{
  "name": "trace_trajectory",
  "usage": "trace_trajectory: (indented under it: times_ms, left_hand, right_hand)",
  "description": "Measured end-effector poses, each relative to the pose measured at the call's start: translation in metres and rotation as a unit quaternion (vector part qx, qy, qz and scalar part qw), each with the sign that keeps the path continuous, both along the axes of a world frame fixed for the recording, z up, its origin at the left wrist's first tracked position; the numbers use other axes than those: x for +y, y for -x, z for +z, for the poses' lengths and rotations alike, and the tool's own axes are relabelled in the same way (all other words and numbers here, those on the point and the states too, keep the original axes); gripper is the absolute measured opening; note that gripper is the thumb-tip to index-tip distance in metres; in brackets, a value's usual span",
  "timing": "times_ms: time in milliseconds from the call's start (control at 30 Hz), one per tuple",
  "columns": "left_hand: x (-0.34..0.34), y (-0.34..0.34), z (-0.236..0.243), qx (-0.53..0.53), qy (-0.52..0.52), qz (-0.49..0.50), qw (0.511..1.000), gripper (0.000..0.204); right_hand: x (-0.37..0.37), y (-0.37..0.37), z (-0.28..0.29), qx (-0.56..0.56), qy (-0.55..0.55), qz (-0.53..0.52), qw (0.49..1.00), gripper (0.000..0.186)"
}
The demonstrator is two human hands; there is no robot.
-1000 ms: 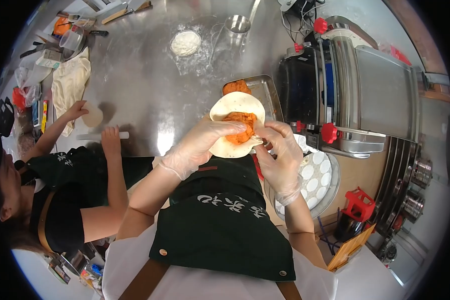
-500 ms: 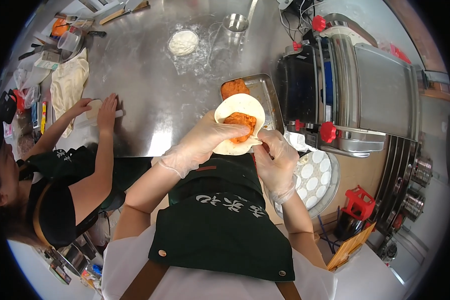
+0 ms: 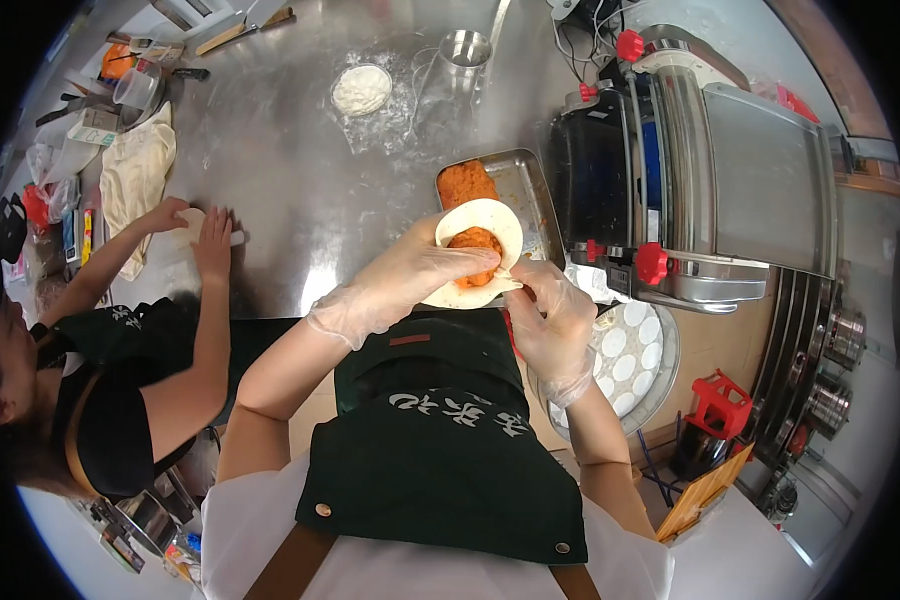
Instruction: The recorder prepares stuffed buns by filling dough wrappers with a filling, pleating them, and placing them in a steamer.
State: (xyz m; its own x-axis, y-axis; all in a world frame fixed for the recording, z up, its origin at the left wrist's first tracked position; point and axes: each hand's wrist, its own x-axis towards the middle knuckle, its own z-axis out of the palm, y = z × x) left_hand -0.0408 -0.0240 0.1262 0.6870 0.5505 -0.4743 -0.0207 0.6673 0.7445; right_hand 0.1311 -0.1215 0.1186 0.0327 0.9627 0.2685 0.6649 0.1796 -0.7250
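Observation:
A round, pale dough wrapper (image 3: 490, 216) lies cupped in my gloved left hand (image 3: 385, 285), above the front edge of the steel table. On it sits a lump of orange-red filling (image 3: 473, 242), with my left thumb pressed onto it. My gloved right hand (image 3: 558, 312) pinches the wrapper's right edge between thumb and fingers, where the dough is gathered into a small fold. The rest of the wrapper stands open around the filling. Just beyond my hands, a metal tray (image 3: 538, 185) holds a larger block of the same filling (image 3: 465, 184).
A bowl of flour (image 3: 362, 90) and a metal cup (image 3: 465, 48) stand farther back. At right is a roller machine (image 3: 660, 160) with red knobs; below it, a round tray (image 3: 670, 368) holds several white discs. On the left, a co-worker's hands (image 3: 210, 240) roll dough.
The gathered fold at the wrapper's right edge has grown slightly, and the wrapper's far rim has shifted a little right. The co-worker's hands have moved slightly.

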Motion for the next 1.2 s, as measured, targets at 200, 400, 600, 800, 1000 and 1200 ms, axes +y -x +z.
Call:
trace_trajectory:
  times_ms: [200, 400, 600, 800, 1000, 1200]
  left_hand:
    - [0.007, -0.001, 0.009, 0.043, -0.020, -0.051, 0.998, 0.037]
    - [0.010, 0.001, -0.002, 0.025, -0.071, -0.072, 0.995, 0.035]
    - [0.008, -0.001, 0.004, 0.057, -0.065, -0.060, 0.994, 0.034]
    - [0.013, -0.001, 0.001, 0.056, -0.128, -0.105, 0.985, 0.032]
    - [0.019, 0.000, 0.000, 0.034, -0.121, -0.125, 0.984, 0.033]
    - [0.024, -0.001, -0.005, 0.059, -0.177, -0.184, 0.965, 0.037]
  right_hand:
    - [0.001, 0.005, 0.003, 0.158, 0.110, -0.088, 0.977, 0.026]
    - [0.004, -0.001, 0.001, 0.003, 0.005, 0.008, 1.000, 0.027]
    - [0.002, 0.007, 0.000, 0.075, 0.070, -0.058, 0.993, 0.025]
    - [0.007, 0.005, 0.004, 0.093, 0.075, -0.051, 0.992, 0.022]
    - [0.008, 0.003, 0.000, -0.039, -0.042, 0.010, 0.998, 0.021]
    - [0.009, 0.006, 0.008, 0.110, 0.085, -0.062, 0.988, 0.026]
